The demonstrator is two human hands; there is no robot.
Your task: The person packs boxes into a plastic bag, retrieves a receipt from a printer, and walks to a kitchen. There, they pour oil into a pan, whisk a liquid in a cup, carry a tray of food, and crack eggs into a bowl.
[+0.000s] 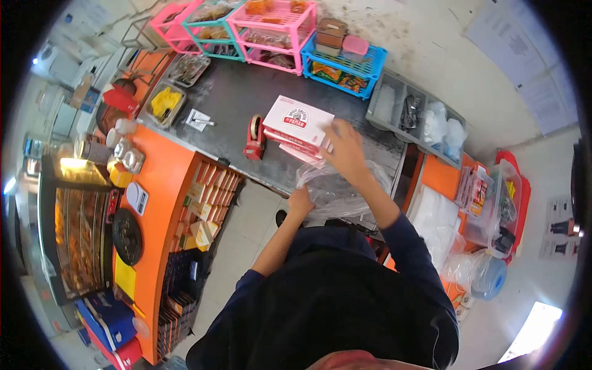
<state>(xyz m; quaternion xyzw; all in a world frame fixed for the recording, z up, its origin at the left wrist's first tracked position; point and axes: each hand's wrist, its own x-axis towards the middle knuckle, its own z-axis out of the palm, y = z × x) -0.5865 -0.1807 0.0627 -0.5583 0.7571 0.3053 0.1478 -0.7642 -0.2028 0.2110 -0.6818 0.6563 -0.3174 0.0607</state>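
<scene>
A clear plastic bag (345,192) hangs at the near table edge, its rim pinched in the closed fingers of my left hand (301,201). White and red printed food boxes (299,117) lie stacked on the dark tabletop, just beyond the bag. My right hand (346,150) grips the right end of the stack, fingers curled over the top box's corner; their tips are partly hidden. To the left of the boxes stands a red tape dispenser (254,140) with a roll of tape.
Pink, teal and blue racks (345,65) with packets line the wall. A grey divided tray (394,120) holds cutlery and bags at the right. An orange counter (161,166) with a scale (137,197) runs along the left. Foil trays (165,105) sit at the far left.
</scene>
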